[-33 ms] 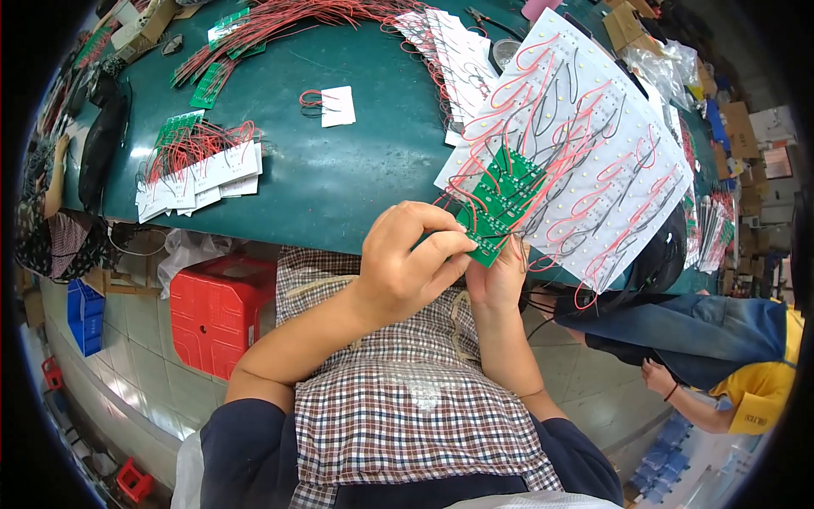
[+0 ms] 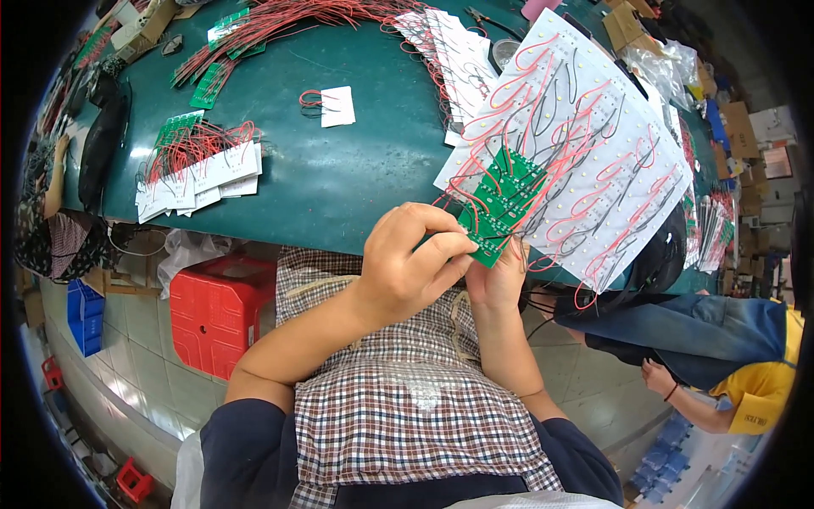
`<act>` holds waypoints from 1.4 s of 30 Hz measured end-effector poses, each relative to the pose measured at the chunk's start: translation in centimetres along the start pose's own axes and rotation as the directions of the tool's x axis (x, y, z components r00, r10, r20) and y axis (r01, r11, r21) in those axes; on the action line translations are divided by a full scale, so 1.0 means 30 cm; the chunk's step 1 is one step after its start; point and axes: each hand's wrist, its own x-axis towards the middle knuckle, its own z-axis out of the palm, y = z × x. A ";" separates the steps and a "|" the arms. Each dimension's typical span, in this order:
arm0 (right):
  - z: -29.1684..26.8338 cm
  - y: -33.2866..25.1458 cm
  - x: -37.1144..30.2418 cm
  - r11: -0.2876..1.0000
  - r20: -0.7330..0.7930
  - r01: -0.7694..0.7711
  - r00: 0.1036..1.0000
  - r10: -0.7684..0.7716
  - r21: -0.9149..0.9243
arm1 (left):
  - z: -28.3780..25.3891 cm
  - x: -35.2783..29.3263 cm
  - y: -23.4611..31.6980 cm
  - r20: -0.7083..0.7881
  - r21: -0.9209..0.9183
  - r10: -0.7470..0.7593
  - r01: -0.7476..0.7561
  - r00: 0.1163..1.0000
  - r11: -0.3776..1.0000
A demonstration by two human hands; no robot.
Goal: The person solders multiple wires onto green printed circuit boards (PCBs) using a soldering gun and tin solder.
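A green circuit board (image 2: 500, 197) with red and black wires is held up over the near edge of the bench. My right hand (image 2: 498, 280) grips its lower end from beneath, most of the fingers hidden behind it. At the board's lower left edge, my left hand (image 2: 407, 259) is closed, its thumb and fingertips pinching there; any wire between them is too small to make out. Just beyond the board lies a large white panel (image 2: 627, 178) with small square lights and rows of red and black wire loops.
Wired white boards (image 2: 199, 178) lie stacked at left on the green bench (image 2: 288, 187). One small wired white board (image 2: 337, 107) lies farther back, before a red wire bundle (image 2: 297, 17). A red stool (image 2: 212, 314) stands below left. Another person's arm (image 2: 699, 407) shows at right.
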 end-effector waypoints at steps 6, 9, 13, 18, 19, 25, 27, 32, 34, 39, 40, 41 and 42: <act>0.002 -0.001 -0.006 0.997 -0.104 -0.026 0.994 0.019 -0.067 | 0.026 0.005 0.007 0.031 -0.036 0.011 -0.010 0.999 0.999; 0.017 -0.005 -0.007 0.990 -0.067 0.006 0.998 -0.015 -0.140 | 0.044 0.010 0.016 0.045 -0.062 0.013 -0.010 0.999 0.998; 0.049 -0.011 -0.013 0.999 -0.091 -0.020 0.996 0.016 -0.039 | 0.072 0.014 0.030 0.069 -0.105 0.016 -0.008 0.997 0.994; -0.083 0.026 -0.041 0.985 -0.094 -0.107 0.991 0.095 -0.135 | 0.102 0.012 0.052 0.136 -0.167 0.002 0.021 0.991 0.986; -0.062 0.022 -0.040 0.985 -0.060 -0.092 0.995 0.084 -0.147 | 0.108 0.009 0.053 0.150 -0.177 -0.002 0.029 0.989 0.984; -0.049 0.031 -0.039 0.987 -0.040 -0.153 0.988 0.151 -0.045 | 0.134 0.009 0.064 0.186 -0.264 -0.012 0.062 0.982 0.963; -0.047 0.033 -0.042 0.984 -0.156 -0.169 0.972 0.176 0.054 | 0.149 0.008 0.065 0.185 -0.284 -0.016 0.069 0.983 0.956; -0.036 0.022 -0.030 0.997 0.108 -0.021 0.994 0.013 0.074 | 0.153 0.017 0.072 0.203 -0.324 0.002 0.066 0.979 0.944; 0.026 -0.001 -0.028 1.000 0.025 -0.005 1.000 0.006 -0.031 | 0.150 0.015 0.081 0.213 -0.325 0.003 0.068 0.977 0.943; -0.162 0.020 -0.064 0.928 0.204 -0.012 0.974 0.094 -0.373 | 0.123 0.021 0.120 0.248 -0.323 -0.046 0.127 0.968 0.938; -0.122 0.004 -0.059 0.980 0.158 -0.046 0.984 0.077 -0.194 | 0.121 0.020 0.120 0.246 -0.322 -0.074 0.154 0.966 0.934; -0.099 0.001 -0.056 0.998 0.108 -0.069 0.992 0.069 -0.006 | 0.119 0.018 0.120 0.245 -0.320 -0.103 0.181 0.964 0.930; -0.099 0.013 -0.050 0.998 0.108 -0.061 0.992 0.062 -0.004 | 0.117 0.021 0.123 0.247 -0.323 -0.096 0.176 0.964 0.930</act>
